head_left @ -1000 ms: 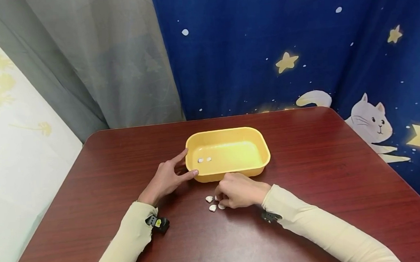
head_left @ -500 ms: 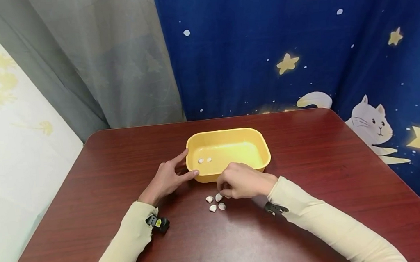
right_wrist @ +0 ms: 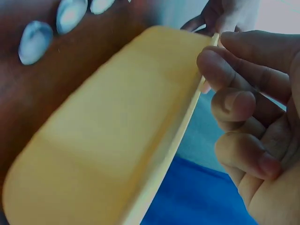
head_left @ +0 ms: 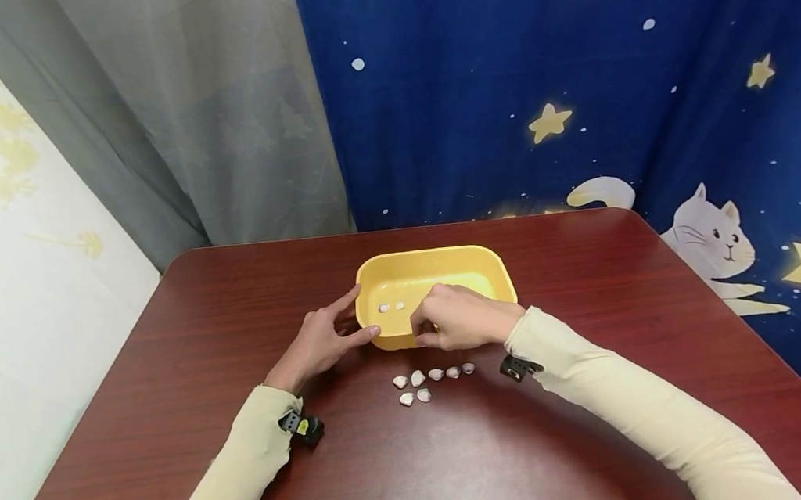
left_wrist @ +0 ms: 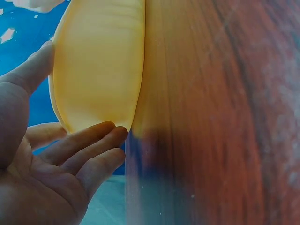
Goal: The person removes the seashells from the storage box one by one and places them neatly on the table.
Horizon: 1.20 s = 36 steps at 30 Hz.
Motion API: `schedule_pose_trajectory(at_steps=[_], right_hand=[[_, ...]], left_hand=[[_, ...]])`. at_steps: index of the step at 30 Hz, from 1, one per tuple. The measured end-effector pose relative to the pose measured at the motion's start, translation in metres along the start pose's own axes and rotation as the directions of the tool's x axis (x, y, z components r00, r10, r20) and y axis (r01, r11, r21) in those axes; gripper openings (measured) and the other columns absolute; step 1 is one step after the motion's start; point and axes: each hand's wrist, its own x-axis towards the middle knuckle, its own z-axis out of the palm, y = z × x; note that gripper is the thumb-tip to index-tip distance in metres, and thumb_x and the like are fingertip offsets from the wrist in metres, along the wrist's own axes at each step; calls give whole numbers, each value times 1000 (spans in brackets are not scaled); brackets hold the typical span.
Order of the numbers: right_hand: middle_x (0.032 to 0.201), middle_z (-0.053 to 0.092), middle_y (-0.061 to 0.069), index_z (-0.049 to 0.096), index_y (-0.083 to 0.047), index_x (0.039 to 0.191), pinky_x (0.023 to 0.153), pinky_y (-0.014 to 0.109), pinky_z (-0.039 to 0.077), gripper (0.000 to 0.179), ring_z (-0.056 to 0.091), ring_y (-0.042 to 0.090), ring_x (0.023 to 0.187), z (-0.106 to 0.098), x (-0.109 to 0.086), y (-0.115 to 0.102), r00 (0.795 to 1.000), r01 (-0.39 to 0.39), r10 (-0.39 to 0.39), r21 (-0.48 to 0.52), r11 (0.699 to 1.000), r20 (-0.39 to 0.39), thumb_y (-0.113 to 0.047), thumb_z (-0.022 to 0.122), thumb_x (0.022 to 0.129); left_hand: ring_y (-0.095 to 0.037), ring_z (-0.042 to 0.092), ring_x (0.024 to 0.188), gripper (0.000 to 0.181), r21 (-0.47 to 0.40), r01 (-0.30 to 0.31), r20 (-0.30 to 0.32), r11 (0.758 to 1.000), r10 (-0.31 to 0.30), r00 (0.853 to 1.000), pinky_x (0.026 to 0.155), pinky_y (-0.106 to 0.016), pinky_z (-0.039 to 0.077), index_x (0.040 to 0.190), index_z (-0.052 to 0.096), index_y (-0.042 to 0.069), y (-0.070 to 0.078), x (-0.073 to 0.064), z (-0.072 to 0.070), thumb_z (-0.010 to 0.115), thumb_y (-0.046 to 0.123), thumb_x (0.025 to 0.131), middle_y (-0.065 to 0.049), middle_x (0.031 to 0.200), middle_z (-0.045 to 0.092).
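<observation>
A yellow plastic basin stands on the table, with two small white seashells visible on its floor at the left. My left hand touches the basin's left end, thumb and index finger spread at the rim; its other fingers lie along the wall in the left wrist view. Over the near rim is my right hand, fingers loosely bent. In the right wrist view nothing shows between its thumb and index finger. Several more seashells lie on the table before the basin, in two rows.
The dark red-brown wooden table has rounded far corners. Behind it hang a grey curtain and a blue star-patterned curtain. A pale patterned wall or cloth stands at the left.
My right hand has moved away from the table seashells and up over the basin's near rim, uncovering the right end of the upper row. My left hand has stayed at the basin.
</observation>
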Motion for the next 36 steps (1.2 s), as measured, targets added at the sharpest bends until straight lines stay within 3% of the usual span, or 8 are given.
schedule_pose_trajectory(at_steps=[6,15,20,28,36], right_hand=[[66,63,-13,75,-20,79,61,20,46,12,53,2,63,-12,11,4,1000,18,-18,7,1000,19,-20,72,90],[70,66,-9,73,-19,77,61,20,47,11,56,4,65,-25,34,14,998,35,-32,-69,997,55,-16,73,88],[74,69,-5,74,-18,80,63,27,52,6,60,11,69,-29,56,21,995,14,0,-141,990,100,-17,76,87],[86,74,0,76,-18,87,72,35,57,8,63,17,76,-19,90,43,992,-1,41,-311,950,122,-22,82,83],[88,74,0,77,-18,87,73,37,58,20,64,19,80,3,103,52,981,-11,64,-276,961,185,-36,84,82]], left_hand=[[-20,61,130,94,-10,-2,2,1000,2,1000,107,-42,51,160,29,21,0,0,-1,76,52,84,-7,139,65],[-22,62,129,94,-15,-9,-2,1000,9,1000,106,-42,51,159,30,20,2,-2,-3,77,52,84,-8,138,65],[-22,63,128,93,-19,-14,-4,1000,14,1000,106,-43,51,159,30,19,2,-4,-2,77,49,85,-9,137,66],[-21,62,129,91,-30,2,-1,1000,-2,1000,105,-42,52,159,30,21,3,-5,-3,77,47,86,-7,139,65],[-21,62,129,94,-44,-4,-9,999,4,1000,105,-41,53,159,31,22,3,-5,-2,77,53,84,-8,139,64]])
